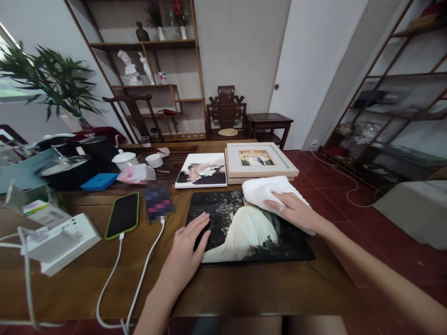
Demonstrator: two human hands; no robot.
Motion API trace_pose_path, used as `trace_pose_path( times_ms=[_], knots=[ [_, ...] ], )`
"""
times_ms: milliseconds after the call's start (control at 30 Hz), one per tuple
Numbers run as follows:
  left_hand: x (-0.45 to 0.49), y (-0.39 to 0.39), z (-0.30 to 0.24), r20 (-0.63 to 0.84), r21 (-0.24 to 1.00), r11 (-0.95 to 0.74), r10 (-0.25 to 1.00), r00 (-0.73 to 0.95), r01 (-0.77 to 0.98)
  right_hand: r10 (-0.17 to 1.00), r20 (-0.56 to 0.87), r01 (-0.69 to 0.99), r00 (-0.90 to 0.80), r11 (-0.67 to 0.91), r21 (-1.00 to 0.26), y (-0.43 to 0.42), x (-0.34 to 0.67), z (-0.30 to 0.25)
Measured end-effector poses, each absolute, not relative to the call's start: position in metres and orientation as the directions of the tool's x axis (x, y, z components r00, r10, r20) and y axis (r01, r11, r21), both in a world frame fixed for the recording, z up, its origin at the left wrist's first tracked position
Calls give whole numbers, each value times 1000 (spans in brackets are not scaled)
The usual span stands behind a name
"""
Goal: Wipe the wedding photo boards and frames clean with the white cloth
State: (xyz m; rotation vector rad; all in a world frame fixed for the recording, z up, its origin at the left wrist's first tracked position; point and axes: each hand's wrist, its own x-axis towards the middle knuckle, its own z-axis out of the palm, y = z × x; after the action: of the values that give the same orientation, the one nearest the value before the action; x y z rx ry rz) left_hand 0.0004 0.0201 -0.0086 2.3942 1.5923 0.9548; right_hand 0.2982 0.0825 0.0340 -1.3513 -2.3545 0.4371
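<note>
A dark photo panel with a pale gown pictured on it lies flat on the wooden table. My left hand rests on the panel's left edge, its fingers stretched out and holding nothing. A white towel covers the panel's upper right corner. My right hand presses on that towel and grips it, with a ring on one finger. The corner beneath the towel is hidden.
Behind the panel are a white-edged photo block and a light wooden picture frame. To the left lie a green-cased phone, another charging phone, white cables and a power strip. Pots and a lidded teacup stand farther back.
</note>
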Motion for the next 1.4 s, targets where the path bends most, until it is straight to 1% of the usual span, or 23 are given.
trace_pose_path(
  times_ms=[100, 200, 300, 400, 467, 600, 733, 867, 967, 1067, 1167, 1267, 1400],
  knots=[
    [1, 20, -8, 441, 429, -438, 865, 240, 790, 884, 190, 786, -428, 467, -405, 55, 302, 26],
    [1, 20, -8, 439, 436, -437, 866, 238, 786, 859, 172, 784, -483, 511, -352, 12, 299, 21],
    [1, 19, -9, 437, 434, -418, 872, 219, 798, 820, 157, 746, -550, 567, -349, -30, 297, 27],
    [0, 19, -10, 415, 434, -390, 886, 204, 812, 771, 122, 692, -625, 620, -369, -53, 297, 38],
    [-1, 20, -10, 392, 435, -380, 896, 208, 816, 762, 86, 684, -642, 620, -384, -52, 298, 42],
    [-2, 21, -10, 375, 433, -380, 901, 220, 818, 816, 45, 732, -576, 540, -416, -14, 299, 41],
    [-2, 22, -9, 387, 451, -383, 898, 210, 806, 872, 93, 758, -480, 466, -457, 44, 300, 36],
    [-1, 22, -9, 376, 458, -376, 903, 208, 805, 872, 151, 748, -466, 479, -460, 89, 301, 37],
    [-1, 22, -9, 370, 454, -375, 905, 213, 808, 873, 166, 747, -458, 479, -462, 101, 301, 37],
    [-1, 23, -8, 379, 450, -388, 898, 222, 804, 881, 169, 763, -442, 468, -447, 92, 300, 34],
    [-1, 23, -8, 398, 446, -403, 889, 226, 799, 892, 128, 801, -433, 446, -400, 63, 301, 30],
    [-1, 23, -8, 414, 444, -415, 881, 229, 794, 877, 80, 791, -473, 463, -399, 22, 303, 28],
    [-2, 24, -9, 404, 444, -411, 885, 232, 796, 831, 86, 741, -549, 532, -411, -30, 301, 35]
  ],
)
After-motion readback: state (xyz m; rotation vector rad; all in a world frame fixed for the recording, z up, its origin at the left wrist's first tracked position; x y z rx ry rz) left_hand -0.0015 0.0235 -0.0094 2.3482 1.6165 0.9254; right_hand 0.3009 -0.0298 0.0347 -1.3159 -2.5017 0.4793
